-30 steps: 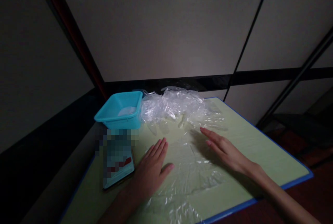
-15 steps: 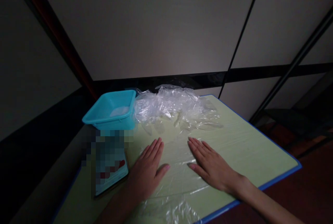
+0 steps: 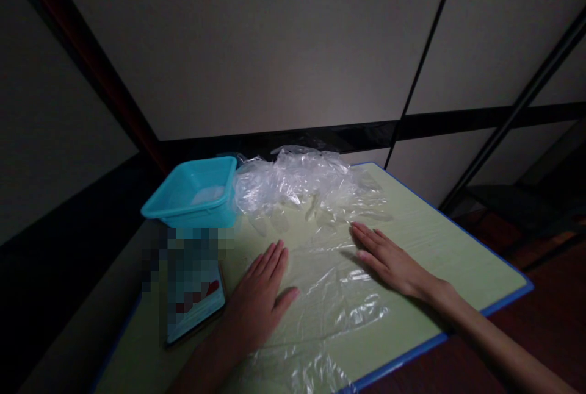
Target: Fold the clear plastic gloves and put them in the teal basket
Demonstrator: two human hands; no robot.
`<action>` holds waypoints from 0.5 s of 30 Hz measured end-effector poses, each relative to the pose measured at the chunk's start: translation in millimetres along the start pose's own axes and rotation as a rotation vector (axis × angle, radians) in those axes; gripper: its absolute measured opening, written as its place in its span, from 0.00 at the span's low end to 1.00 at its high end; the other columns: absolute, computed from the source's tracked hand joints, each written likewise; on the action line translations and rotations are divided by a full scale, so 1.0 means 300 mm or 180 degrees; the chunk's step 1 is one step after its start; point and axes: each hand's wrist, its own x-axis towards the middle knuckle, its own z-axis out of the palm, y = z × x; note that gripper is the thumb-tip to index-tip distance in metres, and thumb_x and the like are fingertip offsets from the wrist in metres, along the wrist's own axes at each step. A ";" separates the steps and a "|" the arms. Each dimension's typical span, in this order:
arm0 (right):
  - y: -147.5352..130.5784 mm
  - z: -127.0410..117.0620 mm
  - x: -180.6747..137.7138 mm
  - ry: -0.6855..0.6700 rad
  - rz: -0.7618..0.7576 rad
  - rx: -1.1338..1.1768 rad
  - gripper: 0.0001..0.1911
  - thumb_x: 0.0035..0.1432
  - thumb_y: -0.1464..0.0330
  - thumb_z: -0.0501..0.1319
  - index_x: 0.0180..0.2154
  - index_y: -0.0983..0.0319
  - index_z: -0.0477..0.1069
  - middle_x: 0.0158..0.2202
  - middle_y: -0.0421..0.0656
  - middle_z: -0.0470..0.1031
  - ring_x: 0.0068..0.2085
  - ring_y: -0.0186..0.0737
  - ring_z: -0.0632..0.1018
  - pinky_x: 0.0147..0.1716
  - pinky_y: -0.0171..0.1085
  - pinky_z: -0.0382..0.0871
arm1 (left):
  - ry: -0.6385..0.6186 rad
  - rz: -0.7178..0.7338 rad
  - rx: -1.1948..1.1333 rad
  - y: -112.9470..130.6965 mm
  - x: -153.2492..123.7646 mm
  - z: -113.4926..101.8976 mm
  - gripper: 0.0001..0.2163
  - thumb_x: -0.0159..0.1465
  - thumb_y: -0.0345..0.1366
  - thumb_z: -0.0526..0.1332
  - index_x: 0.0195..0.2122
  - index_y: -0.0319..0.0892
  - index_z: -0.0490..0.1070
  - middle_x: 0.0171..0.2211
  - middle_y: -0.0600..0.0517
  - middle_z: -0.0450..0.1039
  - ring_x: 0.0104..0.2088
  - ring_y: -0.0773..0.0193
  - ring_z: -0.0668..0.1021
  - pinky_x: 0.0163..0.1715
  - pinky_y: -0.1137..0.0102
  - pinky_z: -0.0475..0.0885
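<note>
A thin clear plastic bag point(image 3: 329, 296) is spread flat over the pale yellow-green tabletop point(image 3: 439, 247), its lower part wrinkled near the front edge. My left hand point(image 3: 260, 290) rests palm down on the left side of the plastic, fingers stretched out and thumb apart. To the right, my right hand point(image 3: 389, 260) is held palm down with fingers extended, over or on the right part of the sheet; whether it touches is hard to tell. Neither hand grips anything. Beyond the fingertips lies a crumpled heap of clear plastic bags point(image 3: 302, 180).
A turquoise plastic basin point(image 3: 196, 199) with something whitish inside stands at the back left. In front of it lies a partly pixelated tablet-like item point(image 3: 196, 302). Blue edging point(image 3: 503, 299) rims the table, and pale cabinet panels point(image 3: 274, 46) rise behind.
My right hand has moved right and away from me, uncovering wrinkled plastic. My left hand has stayed in place.
</note>
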 end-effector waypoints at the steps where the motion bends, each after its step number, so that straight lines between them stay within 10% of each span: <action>1: -0.025 -0.004 -0.003 0.0073 0.0018 0.0043 0.30 0.64 0.56 0.43 0.62 0.62 0.42 0.63 0.48 0.47 0.62 0.45 0.52 0.58 0.49 0.51 | 0.0013 0.0000 -0.0008 -0.001 0.000 0.000 0.28 0.64 0.47 0.48 0.60 0.34 0.49 0.61 0.41 0.50 0.61 0.54 0.55 0.56 0.59 0.58; 7: -0.143 0.022 -0.022 0.0078 -0.0520 -0.0067 0.35 0.61 0.53 0.45 0.62 0.67 0.42 0.63 0.52 0.46 0.62 0.48 0.50 0.59 0.48 0.49 | -0.0011 0.0000 -0.0037 0.001 0.001 -0.009 0.27 0.64 0.46 0.48 0.60 0.34 0.50 0.61 0.41 0.50 0.61 0.54 0.55 0.56 0.59 0.57; 15: -0.036 0.026 -0.061 0.0084 -0.0289 0.0046 0.32 0.62 0.55 0.45 0.63 0.60 0.41 0.63 0.47 0.46 0.62 0.47 0.51 0.59 0.49 0.47 | 0.0073 0.0008 -0.0048 -0.006 0.000 0.002 0.29 0.64 0.48 0.45 0.61 0.33 0.46 0.61 0.39 0.51 0.61 0.52 0.55 0.55 0.58 0.58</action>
